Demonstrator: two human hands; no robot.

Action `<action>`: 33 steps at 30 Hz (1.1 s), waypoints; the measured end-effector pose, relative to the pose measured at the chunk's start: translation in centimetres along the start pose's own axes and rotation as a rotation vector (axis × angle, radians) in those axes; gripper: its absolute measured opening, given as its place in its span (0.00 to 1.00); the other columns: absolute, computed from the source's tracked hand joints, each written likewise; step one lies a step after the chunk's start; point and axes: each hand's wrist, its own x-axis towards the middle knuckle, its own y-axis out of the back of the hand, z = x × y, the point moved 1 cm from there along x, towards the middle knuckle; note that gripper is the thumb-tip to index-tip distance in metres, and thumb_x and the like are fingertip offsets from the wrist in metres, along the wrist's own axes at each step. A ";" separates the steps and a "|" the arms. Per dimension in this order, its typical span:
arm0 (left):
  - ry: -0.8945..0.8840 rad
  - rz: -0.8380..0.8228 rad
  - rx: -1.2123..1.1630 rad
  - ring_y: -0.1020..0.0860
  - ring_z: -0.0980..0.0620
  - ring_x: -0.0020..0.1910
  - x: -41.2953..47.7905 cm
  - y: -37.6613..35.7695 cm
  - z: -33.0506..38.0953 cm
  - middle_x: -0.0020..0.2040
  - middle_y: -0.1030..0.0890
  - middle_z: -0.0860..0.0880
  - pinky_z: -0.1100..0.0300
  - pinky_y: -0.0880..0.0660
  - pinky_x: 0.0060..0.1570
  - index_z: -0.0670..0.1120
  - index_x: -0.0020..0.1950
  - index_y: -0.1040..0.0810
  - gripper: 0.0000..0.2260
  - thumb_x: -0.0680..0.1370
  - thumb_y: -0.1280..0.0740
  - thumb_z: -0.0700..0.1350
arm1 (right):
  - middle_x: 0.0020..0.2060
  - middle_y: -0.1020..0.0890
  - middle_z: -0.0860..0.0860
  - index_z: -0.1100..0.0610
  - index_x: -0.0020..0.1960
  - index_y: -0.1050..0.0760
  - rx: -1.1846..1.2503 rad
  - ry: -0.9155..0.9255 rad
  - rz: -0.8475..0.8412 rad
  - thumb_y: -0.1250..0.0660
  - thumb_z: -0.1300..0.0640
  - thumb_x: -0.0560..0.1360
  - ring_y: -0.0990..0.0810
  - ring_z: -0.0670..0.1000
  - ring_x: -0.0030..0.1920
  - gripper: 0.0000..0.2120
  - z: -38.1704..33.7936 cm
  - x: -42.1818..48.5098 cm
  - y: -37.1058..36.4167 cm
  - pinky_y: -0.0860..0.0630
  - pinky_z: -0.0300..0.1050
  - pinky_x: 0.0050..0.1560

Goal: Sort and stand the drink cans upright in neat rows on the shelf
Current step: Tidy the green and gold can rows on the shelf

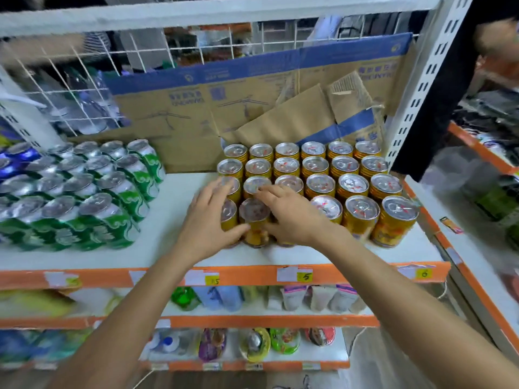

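Observation:
Yellow drink cans (362,211) stand upright in several neat rows on the right half of the white shelf (179,245). My left hand (207,220) lies spread against the front-left yellow can (229,216), fingers reaching over the can behind it, thumb touching the side of the neighbouring front can (254,217). My right hand (286,214) rests over the cans just right of that one. Its fingers stretch across a third-row can top (257,184), and its thumb touches the same front can from the right. Green cans (112,209) stand packed on the left.
Flattened cardboard (252,108) leans against the wire mesh behind the cans. A bare strip of shelf separates the green and yellow groups. An orange price rail (252,275) edges the shelf front. Lower shelves hold pouches and bottles. A person's dark sleeve (449,80) is at the upper right.

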 end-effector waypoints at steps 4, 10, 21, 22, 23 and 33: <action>0.237 -0.117 -0.341 0.37 0.55 0.71 -2.3 -0.4 -4.8 0.72 0.37 0.53 0.57 0.39 0.71 0.51 0.77 0.46 0.49 0.63 0.23 0.58 | 0.68 0.31 0.55 0.56 0.72 0.36 0.047 0.043 -0.027 0.34 0.56 0.75 0.35 0.55 0.68 0.27 -3.0 2.6 -0.9 0.40 0.43 0.64; 0.302 -0.210 -0.628 0.25 0.53 0.62 -3.4 -2.6 -6.9 0.64 0.25 0.50 0.55 0.29 0.64 0.48 0.70 0.36 0.36 0.67 0.22 0.40 | 0.60 0.25 0.53 0.52 0.66 0.27 0.023 -0.025 0.004 0.31 0.46 0.72 0.28 0.55 0.61 0.24 -4.6 4.5 -1.8 0.30 0.49 0.56; 0.304 -0.151 -0.488 0.23 0.52 0.56 -3.2 -3.1 -7.5 0.58 0.21 0.50 0.57 0.27 0.59 0.47 0.66 0.30 0.29 0.68 0.22 0.45 | 0.55 0.21 0.50 0.51 0.57 0.22 0.157 -0.111 0.065 0.27 0.48 0.69 0.25 0.52 0.57 0.18 -4.7 4.7 -2.1 0.28 0.53 0.54; 0.307 -0.144 -0.489 0.23 0.52 0.55 -3.2 -3.0 -7.4 0.57 0.21 0.50 0.58 0.27 0.57 0.47 0.66 0.29 0.29 0.68 0.22 0.45 | 0.55 0.21 0.50 0.51 0.58 0.22 0.158 -0.111 0.052 0.27 0.48 0.69 0.25 0.52 0.57 0.19 -4.7 4.7 -2.1 0.28 0.53 0.55; 0.314 -0.139 -0.488 0.23 0.52 0.54 -3.2 -3.0 -7.3 0.56 0.21 0.50 0.60 0.28 0.56 0.46 0.65 0.29 0.29 0.68 0.22 0.45 | 0.56 0.21 0.50 0.52 0.59 0.22 0.156 -0.109 0.033 0.27 0.49 0.69 0.25 0.52 0.58 0.19 -4.8 4.7 -2.0 0.28 0.53 0.55; 0.067 0.063 -0.328 0.33 0.52 0.67 -2.8 -1.0 -5.8 0.69 0.32 0.49 0.59 0.36 0.66 0.50 0.72 0.33 0.32 0.70 0.29 0.52 | 0.67 0.29 0.53 0.51 0.71 0.34 -0.033 -0.108 -0.187 0.29 0.53 0.70 0.30 0.55 0.66 0.31 -2.7 3.1 1.6 0.31 0.48 0.62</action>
